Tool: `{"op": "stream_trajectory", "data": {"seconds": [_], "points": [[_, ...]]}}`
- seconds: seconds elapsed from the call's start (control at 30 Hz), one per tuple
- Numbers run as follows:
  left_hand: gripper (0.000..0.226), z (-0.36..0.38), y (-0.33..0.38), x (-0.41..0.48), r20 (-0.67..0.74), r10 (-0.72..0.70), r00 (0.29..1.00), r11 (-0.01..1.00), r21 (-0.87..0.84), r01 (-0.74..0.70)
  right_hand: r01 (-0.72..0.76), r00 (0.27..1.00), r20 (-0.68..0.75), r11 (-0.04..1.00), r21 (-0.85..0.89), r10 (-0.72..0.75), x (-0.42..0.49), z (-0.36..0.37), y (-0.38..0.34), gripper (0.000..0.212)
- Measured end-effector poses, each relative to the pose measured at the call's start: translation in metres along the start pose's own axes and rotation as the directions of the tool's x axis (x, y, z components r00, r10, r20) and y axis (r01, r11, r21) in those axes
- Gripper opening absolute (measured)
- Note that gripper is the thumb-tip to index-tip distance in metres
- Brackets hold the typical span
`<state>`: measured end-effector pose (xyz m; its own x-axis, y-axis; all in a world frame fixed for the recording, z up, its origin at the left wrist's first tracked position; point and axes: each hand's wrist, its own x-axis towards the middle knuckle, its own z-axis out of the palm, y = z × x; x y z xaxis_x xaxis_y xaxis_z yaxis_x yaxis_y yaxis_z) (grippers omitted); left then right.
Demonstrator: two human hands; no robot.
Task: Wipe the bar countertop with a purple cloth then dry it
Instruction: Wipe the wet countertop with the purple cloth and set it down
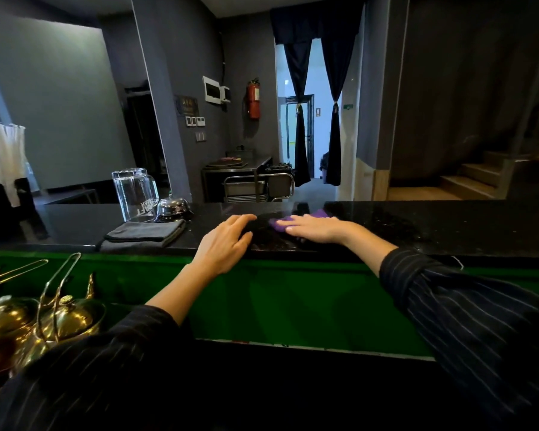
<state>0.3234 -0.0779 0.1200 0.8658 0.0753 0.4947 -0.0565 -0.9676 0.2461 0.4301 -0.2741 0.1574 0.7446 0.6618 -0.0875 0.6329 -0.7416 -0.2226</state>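
The black glossy bar countertop [448, 225] runs across the middle of the view. My right hand [315, 228] lies flat on a purple cloth [319, 214], pressing it to the counter; only the cloth's edges show past my fingers. My left hand [224, 241] rests on the counter's near edge just to the left, fingers apart, holding nothing. A folded grey cloth [143, 233] lies further left on the counter, untouched.
An upturned glass pitcher [134, 192] and a chrome service bell [172, 208] stand behind the grey cloth. Brass teapots [63, 318] with tall handles sit at lower left below the counter, against a green panel [293, 300]. A steel cart [255, 185] stands beyond the bar.
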Motion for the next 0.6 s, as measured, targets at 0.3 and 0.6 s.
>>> {"op": "stream_trajectory", "data": {"seconds": [0.3, 0.6], "points": [[0.039, -0.005, 0.027, 0.017, 0.299, -0.221, 0.928, 0.972, 0.151, 0.182, -0.133, 0.988, -0.084, 0.991, -0.027, 0.13, 0.019, 0.022, -0.048, 0.054], [0.036, 0.014, 0.096, 0.028, 0.28, -0.178, 0.943, 0.98, -0.031, 0.194, -0.112, 0.992, -0.055, 0.993, -0.032, 0.11, -0.042, 0.003, 0.05, 0.053]]}}
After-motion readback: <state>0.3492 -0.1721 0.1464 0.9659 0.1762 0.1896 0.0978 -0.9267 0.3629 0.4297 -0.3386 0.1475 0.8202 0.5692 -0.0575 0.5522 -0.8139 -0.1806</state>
